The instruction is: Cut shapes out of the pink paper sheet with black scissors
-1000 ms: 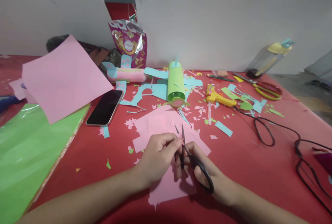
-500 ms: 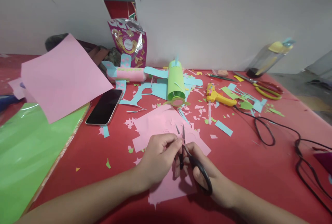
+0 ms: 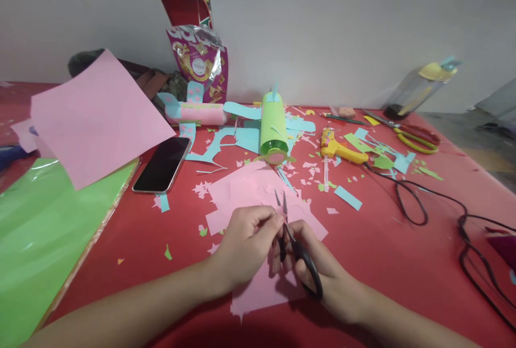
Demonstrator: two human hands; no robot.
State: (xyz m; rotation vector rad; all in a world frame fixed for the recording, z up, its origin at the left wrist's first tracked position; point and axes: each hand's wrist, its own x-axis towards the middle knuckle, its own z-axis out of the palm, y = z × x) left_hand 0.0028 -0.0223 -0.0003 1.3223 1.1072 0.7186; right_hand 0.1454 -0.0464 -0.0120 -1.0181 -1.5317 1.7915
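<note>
My right hand (image 3: pixel 322 270) grips small black-handled scissors (image 3: pixel 296 240), blades pointing away and slightly apart. My left hand (image 3: pixel 245 243) is closed in a pinch just left of the blades, holding a tiny pink paper scrap that I can barely make out. Both hands hover over cut pink paper sheets (image 3: pixel 258 189) lying on the red table (image 3: pixel 382 251). Beyond them lies a green paper-wrapped roll (image 3: pixel 272 128) with blue paper wings.
A black phone (image 3: pixel 163 165) lies left of centre. Large pink sheet (image 3: pixel 94 117) and green sheets (image 3: pixel 44 230) fill the left. A pink roll (image 3: pixel 197 114), snack bag (image 3: pixel 201 60), yellow glue gun (image 3: pixel 338 149) with black cord (image 3: pixel 423 203), red-yellow scissors (image 3: pixel 415 138) and a bottle (image 3: pixel 423 87) sit behind.
The scissors' blades have closed a little and my right hand has shifted slightly left. The left hand keeps its pinch in place.
</note>
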